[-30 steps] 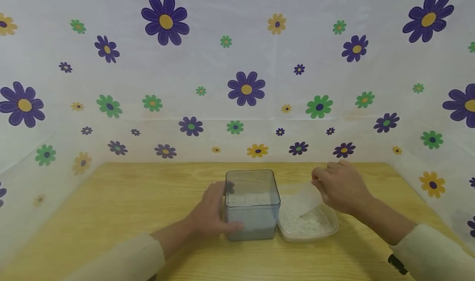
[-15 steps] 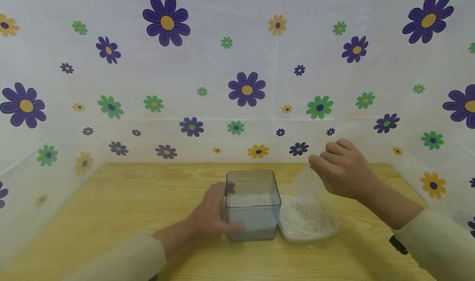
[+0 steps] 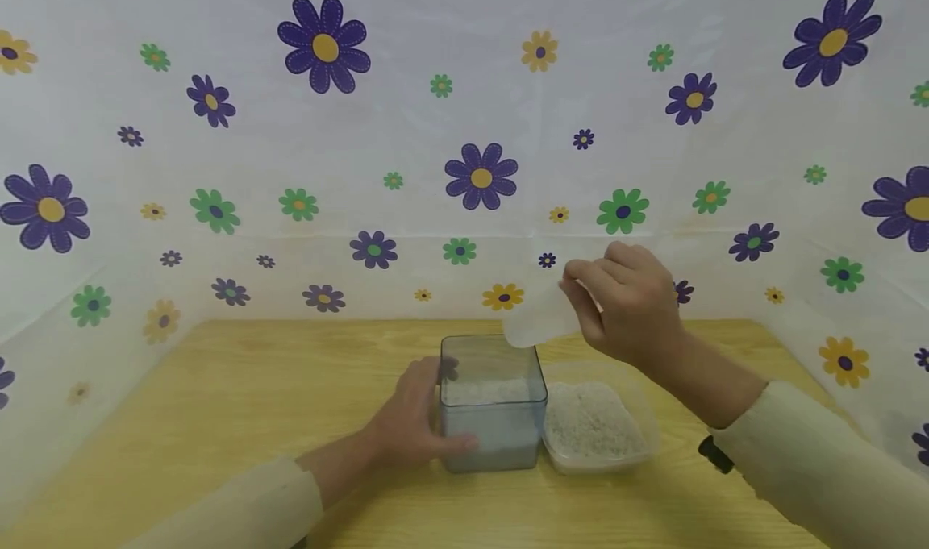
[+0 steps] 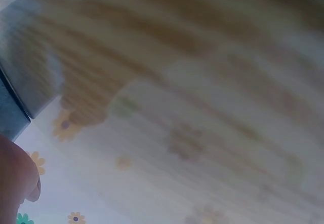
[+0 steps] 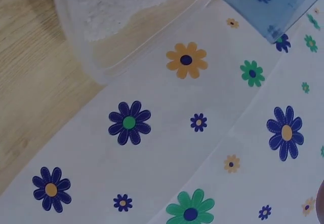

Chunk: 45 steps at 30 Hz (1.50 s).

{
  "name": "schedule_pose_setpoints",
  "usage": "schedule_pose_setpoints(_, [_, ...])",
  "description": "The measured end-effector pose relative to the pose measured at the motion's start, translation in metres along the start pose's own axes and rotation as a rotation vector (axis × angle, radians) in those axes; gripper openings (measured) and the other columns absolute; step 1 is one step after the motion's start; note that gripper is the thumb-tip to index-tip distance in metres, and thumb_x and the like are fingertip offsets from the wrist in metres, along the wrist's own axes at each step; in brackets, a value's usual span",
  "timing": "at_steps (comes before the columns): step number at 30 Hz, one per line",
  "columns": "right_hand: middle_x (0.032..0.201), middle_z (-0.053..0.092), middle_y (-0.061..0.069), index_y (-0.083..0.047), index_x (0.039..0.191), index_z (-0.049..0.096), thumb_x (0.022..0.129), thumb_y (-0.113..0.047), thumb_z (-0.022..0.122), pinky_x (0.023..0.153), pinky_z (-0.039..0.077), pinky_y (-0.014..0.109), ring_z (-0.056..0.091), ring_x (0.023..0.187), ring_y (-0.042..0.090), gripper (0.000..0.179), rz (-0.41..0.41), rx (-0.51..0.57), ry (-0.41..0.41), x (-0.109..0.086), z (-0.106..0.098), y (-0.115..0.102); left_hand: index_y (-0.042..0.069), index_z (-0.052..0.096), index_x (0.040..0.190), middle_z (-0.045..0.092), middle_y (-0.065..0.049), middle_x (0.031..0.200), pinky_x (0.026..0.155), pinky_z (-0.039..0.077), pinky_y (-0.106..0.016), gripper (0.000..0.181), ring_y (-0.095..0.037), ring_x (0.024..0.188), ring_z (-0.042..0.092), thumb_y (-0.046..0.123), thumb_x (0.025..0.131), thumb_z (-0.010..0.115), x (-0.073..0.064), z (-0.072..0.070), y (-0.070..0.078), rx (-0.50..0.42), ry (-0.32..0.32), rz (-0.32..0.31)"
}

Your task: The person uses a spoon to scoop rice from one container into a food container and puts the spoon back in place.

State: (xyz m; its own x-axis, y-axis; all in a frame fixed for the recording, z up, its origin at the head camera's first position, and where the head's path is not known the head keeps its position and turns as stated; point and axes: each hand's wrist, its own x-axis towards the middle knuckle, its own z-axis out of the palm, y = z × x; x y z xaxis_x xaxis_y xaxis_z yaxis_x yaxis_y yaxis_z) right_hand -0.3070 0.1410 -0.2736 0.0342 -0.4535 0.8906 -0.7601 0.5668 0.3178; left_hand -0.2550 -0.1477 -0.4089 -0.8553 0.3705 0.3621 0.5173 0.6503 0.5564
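My left hand (image 3: 406, 420) grips the left side of a square, translucent blue-grey container (image 3: 497, 444), thumb across its front. Pale grains lie inside it. In the left wrist view, a fingertip (image 4: 17, 181) shows beside the container's edge. My right hand (image 3: 631, 303) pinches a translucent white scoop (image 3: 540, 315) by its end. The scoop tilts down to the left, its rounded tip over the container's back right rim. Touching the container on the right is a clear shallow plastic tub (image 3: 602, 462) of white, rice-like grains (image 3: 591, 424). The scoop's contents cannot be made out.
Both containers stand on a light wooden table (image 3: 290, 404). A white sheet with printed flowers (image 3: 406, 130) rises behind the table and along both sides. A dark band (image 3: 716, 455) shows at my right sleeve.
My right hand has lifted the scoop out of the tub's grains, then carried it left and up to the container's rim. The left hand and both containers have stayed in place.
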Motion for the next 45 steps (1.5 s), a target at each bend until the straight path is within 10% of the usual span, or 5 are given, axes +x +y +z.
schedule_pose_setpoints(11, [0.053,0.054,0.0,-0.009,0.08,0.07,0.086,-0.009,0.06,0.052,0.032,0.03,0.04,0.056,0.017,0.011,-0.279,-0.031,-0.218,0.003,0.031,-0.031,0.008,0.041,0.141,0.052,-0.004,0.128,0.1,0.036,-0.048,0.094,-0.019,0.116,0.044,0.054,0.071,0.083,0.001,0.004,-0.001,-0.011,-0.002,-0.01])
schedule_pose_setpoints(20, [0.066,0.067,-0.001,-0.011,0.086,0.07,0.094,-0.008,0.056,0.062,0.041,0.028,0.052,0.066,0.017,0.017,-0.472,-0.123,-0.315,0.001,0.044,-0.042,0.011,0.039,0.142,0.051,-0.003,0.128,0.098,0.037,-0.046,0.093,-0.018,0.115,0.043,0.053,0.072,0.083,0.002,0.002,0.002,-0.009,-0.005,0.009])
schedule_pose_setpoints(26, [0.069,0.06,-0.008,-0.018,0.089,0.067,0.098,-0.018,0.061,0.059,0.033,0.024,0.04,0.064,0.01,0.011,-0.613,-0.144,-0.78,0.01,0.061,-0.057,0.016,0.038,0.143,0.049,0.001,0.131,0.1,0.036,-0.045,0.093,-0.017,0.116,0.042,0.051,0.071,0.085,0.002,0.001,0.0,-0.025,-0.008,0.019])
schedule_pose_setpoints(31, [0.062,0.048,-0.009,-0.018,0.088,0.064,0.094,-0.01,0.062,0.052,0.028,0.022,0.034,0.058,0.007,0.01,-0.474,-0.073,-1.078,0.01,0.067,-0.067,0.017,0.039,0.141,0.051,0.001,0.128,0.097,0.036,-0.044,0.09,-0.016,0.114,0.042,0.05,0.071,0.084,0.003,0.005,-0.002,-0.009,-0.007,0.062])
schedule_pose_setpoints(45, [0.063,0.05,-0.01,-0.019,0.094,0.066,0.094,-0.022,0.068,0.053,0.034,0.021,0.041,0.056,0.007,0.004,-0.046,0.134,-1.093,0.004,0.074,-0.063,0.011,0.042,0.139,0.052,-0.004,0.127,0.097,0.039,-0.046,0.089,-0.018,0.115,0.045,0.051,0.071,0.084,0.0,0.001,0.001,-0.008,0.001,0.03])
